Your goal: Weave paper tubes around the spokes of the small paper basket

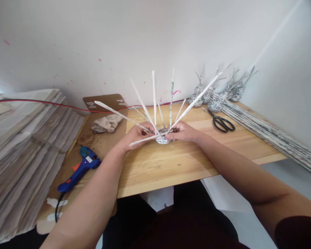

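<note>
A small woven base of rolled newspaper (162, 139) sits on the wooden table (171, 162), with several thin paper tubes (153, 97) fanning up and outward from it. My left hand (136, 135) is closed around the base's left side and grips the tubes there. My right hand (182, 131) pinches the base and a long tube on its right side. Both hands touch the piece at the table's middle, near the wall.
Black scissors (221, 122) lie to the right, by several finished woven pieces (215, 95) and a bundle of paper tubes (269, 133). A blue glue gun (80, 167) and a crumpled rag (106, 123) rest on cardboard at left, beside a tall paper stack (23, 145).
</note>
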`<state>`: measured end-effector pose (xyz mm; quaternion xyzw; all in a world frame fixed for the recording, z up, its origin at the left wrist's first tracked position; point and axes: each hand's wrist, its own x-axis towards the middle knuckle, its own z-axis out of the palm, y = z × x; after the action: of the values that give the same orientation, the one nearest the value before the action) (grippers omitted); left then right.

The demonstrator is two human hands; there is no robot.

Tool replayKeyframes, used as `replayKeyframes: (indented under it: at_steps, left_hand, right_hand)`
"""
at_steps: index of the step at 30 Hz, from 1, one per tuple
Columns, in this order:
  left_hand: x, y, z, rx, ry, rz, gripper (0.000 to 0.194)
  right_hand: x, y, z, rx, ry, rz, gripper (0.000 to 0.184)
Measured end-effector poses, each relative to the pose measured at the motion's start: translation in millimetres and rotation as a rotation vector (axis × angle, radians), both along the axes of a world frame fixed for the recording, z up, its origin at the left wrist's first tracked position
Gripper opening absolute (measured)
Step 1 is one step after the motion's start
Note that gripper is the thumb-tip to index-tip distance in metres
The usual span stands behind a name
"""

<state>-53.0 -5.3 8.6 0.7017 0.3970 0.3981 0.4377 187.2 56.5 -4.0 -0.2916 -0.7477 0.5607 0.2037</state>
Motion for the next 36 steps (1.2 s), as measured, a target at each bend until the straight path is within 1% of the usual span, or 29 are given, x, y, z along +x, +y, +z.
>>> replayKeyframes:
  at_steps: [5, 7, 9, 11, 13, 15, 17, 18, 20, 22, 24, 27, 30, 32, 33, 34, 36]
  left_hand:
    - [7, -5, 5.2, 0.110, 0.083, 0.134, 0.023]
    - [10, -7, 6.8, 0.110, 0.103, 0.190, 0.022]
    - [12, -9, 8.1, 0.078, 0.107, 0.220, 0.022]
    - [12, -10, 9.2, 0.042, 0.125, 0.231, 0.022]
    - [12, -11, 9.8, 0.031, 0.163, 0.247, 0.023]
    - [11, -10, 9.1, 0.027, 0.185, 0.247, 0.024]
    - [11, -9, 6.8, 0.013, 0.164, 0.222, 0.026]
    - [11, -9, 5.3, 0.005, 0.143, 0.202, 0.027]
    - [12, -8, 1.9, -0.005, 0.107, 0.165, 0.030]
    - [14, -8, -1.1, -0.013, 0.088, 0.159, 0.032]
    - [17, -9, -3.3, -0.032, 0.075, 0.169, 0.032]
    - [21, -10, -5.0, -0.059, 0.047, 0.179, 0.032]
    - [23, -9, -5.0, -0.046, 0.078, 0.210, 0.032]
    - [23, -8, -4.0, -0.034, 0.087, 0.220, 0.032]
    - [23, -8, -3.3, -0.028, 0.083, 0.220, 0.032]
    - [23, -8, -2.6, -0.022, 0.075, 0.215, 0.031]
    - [24, -8, -1.2, -0.011, 0.069, 0.204, 0.031]
  right_hand:
    - [-2, -2, 1.9, -0.002, 0.052, 0.004, 0.045]
    - [-2, -2, 2.7, 0.029, 0.041, -0.003, 0.048]
    - [0, -2, 2.9, 0.090, -0.005, -0.035, 0.054]
    - [1, -2, 2.4, 0.147, -0.035, -0.103, 0.062]
    - [0, -2, 1.9, 0.204, 0.002, -0.224, 0.065]
    - [-1, -2, 2.2, 0.254, 0.097, -0.355, 0.059]
    - [-3, -4, 3.7, 0.277, 0.194, -0.414, 0.051]
    - [-5, -6, 4.9, 0.279, 0.217, -0.405, 0.049]
    - [-8, -10, 7.4, 0.295, 0.217, -0.341, 0.047]
    - [-11, -16, 9.5, 0.347, 0.203, -0.274, 0.046]
    - [-13, -20, 11.0, 0.400, 0.203, -0.230, 0.038]
    - [-15, -24, 12.2, 0.434, 0.167, -0.235, 0.028]
    - [-15, -26, 14.0, 0.359, 0.148, -0.271, 0.026]
    - [-14, -26, 16.2, 0.306, 0.151, -0.262, 0.025]
    - [-14, -27, 17.6, 0.318, 0.145, -0.247, 0.025]
    - [-14, -27, 18.9, 0.363, 0.134, -0.228, 0.024]
    - [-14, -27, 20.8, 0.500, 0.103, -0.195, 0.020]
